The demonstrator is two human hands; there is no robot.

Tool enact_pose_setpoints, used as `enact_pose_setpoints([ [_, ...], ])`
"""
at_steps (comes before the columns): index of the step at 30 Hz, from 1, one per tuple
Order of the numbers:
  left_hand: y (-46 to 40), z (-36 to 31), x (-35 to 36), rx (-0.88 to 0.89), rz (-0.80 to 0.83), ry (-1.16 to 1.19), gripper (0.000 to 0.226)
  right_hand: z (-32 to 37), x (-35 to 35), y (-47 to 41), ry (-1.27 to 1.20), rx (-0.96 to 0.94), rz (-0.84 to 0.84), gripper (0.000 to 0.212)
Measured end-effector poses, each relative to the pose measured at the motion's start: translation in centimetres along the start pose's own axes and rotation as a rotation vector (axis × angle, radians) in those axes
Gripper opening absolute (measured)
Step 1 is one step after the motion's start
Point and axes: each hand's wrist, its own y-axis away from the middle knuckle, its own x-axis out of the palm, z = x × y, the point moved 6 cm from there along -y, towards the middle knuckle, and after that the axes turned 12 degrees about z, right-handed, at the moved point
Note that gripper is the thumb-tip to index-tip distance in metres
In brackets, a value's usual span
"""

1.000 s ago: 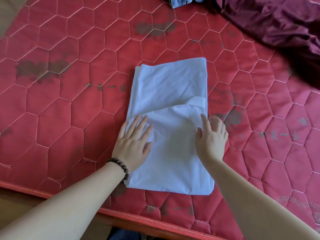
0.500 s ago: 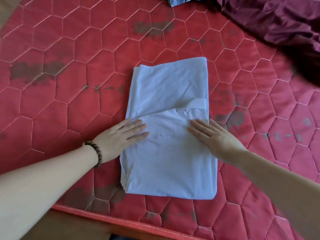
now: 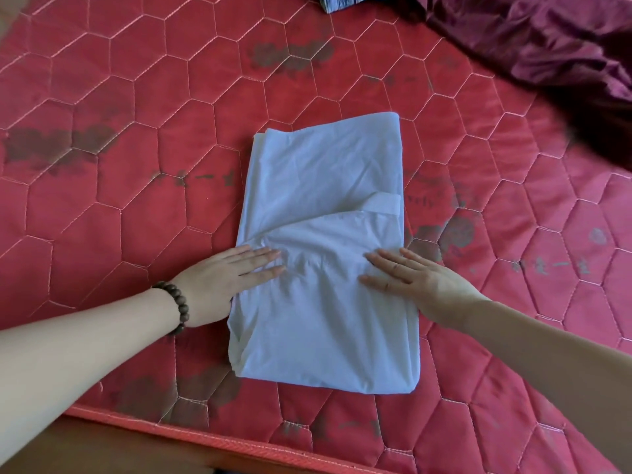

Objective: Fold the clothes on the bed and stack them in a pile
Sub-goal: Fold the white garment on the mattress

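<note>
A white garment (image 3: 325, 186), folded into a long rectangle, lies in the middle of the red quilted mattress (image 3: 119, 165). Its near half is folded over the far half, with a cuff-like strip showing at the right edge. My left hand (image 3: 222, 278), with a bead bracelet on the wrist, presses flat on the garment's left edge, fingers straight. Flat on the right side lies my right hand (image 3: 417, 278), fingers straight and pointing left. Both hands hold nothing.
A dark maroon cloth (image 3: 547, 39) is bunched at the far right of the mattress. A bluish-grey garment (image 3: 338, 0) peeks in at the top edge. The mattress's near edge (image 3: 239, 443) runs along the bottom, with a wooden frame below it.
Both hands have turned from pointing away from me to lying sideways, fingers facing each other, and slid outward to the garment's edges. The view has shifted slightly.
</note>
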Motion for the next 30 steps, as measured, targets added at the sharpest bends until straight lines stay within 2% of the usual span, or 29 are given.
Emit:
enact_pose_setpoints([
  [3, -0.1, 0.3, -0.4, -0.054, 0.093, 0.343, 0.098, -0.7, -0.6, 0.0, -0.201, -0.043, 0.086, 0.084],
  [5, -0.5, 1.7, -1.0, -0.240, 0.125, 0.728, 0.085, -1.2, -1.2, -0.5, -0.480, -0.029, 0.179, 0.067],
  [7, -0.7, 3.8, -1.7, -0.417, 0.147, 1.049, 0.053, -2.8, -2.4, -0.9, -0.887, 0.137, 0.247, 0.051],
  [9, -1.4, 5.7, -2.9, -0.471, 0.128, 1.293, 0.042, -5.7, -3.6, -1.1, -1.146, 0.345, 0.256, 0.037],
  [11, -2.4, 7.0, -4.1, -0.487, 0.094, 1.532, 0.028, -8.4, -4.4, -1.8, -1.335, 0.445, 0.222, 0.012],
  [12, -3.0, 7.3, -4.2, -0.519, 0.095, 1.683, 0.025, -9.2, -4.5, -2.4, -1.513, 0.488, 0.197, 0.016],
  [14, -4.0, 7.6, -3.8, -0.632, 0.093, 1.813, 0.031, -10.1, -3.4, -3.1, -1.759, 0.687, 0.117, 0.038],
  [17, -4.8, 7.8, -2.9, -0.762, 0.040, 1.778, 0.034, -10.6, -1.8, -3.8, -1.720, 0.943, -0.064, 0.044],
  [20, -4.6, 7.6, -3.1, -0.790, 0.028, 1.781, 0.034, -10.7, -1.4, -3.2, -1.690, 1.029, -0.215, 0.056],
  [21, -4.6, 7.8, -3.4, -0.794, -0.009, 1.775, 0.036, -10.9, -1.6, -3.0, -1.715, 1.013, -0.272, 0.058],
  [23, -5.0, 8.6, -4.4, -0.779, -0.196, 1.785, 0.039, -10.8, -2.6, -3.3, -1.713, 0.941, -0.337, 0.052],
  [25, -5.6, 9.4, -5.7, -0.754, -0.402, 1.794, 0.035, -10.9, -4.0, -4.1, -1.583, 0.897, -0.329, 0.041],
  [27, -6.1, 10.1, -6.6, -0.771, -0.534, 1.735, 0.027, -11.3, -5.6, -5.2, -1.391, 0.853, -0.334, 0.029],
  [30, -6.1, 10.8, -6.9, -0.877, -0.700, 1.551, 0.035, -11.9, -7.1, -5.9, -1.269, 0.788, -0.481, 0.018],
])
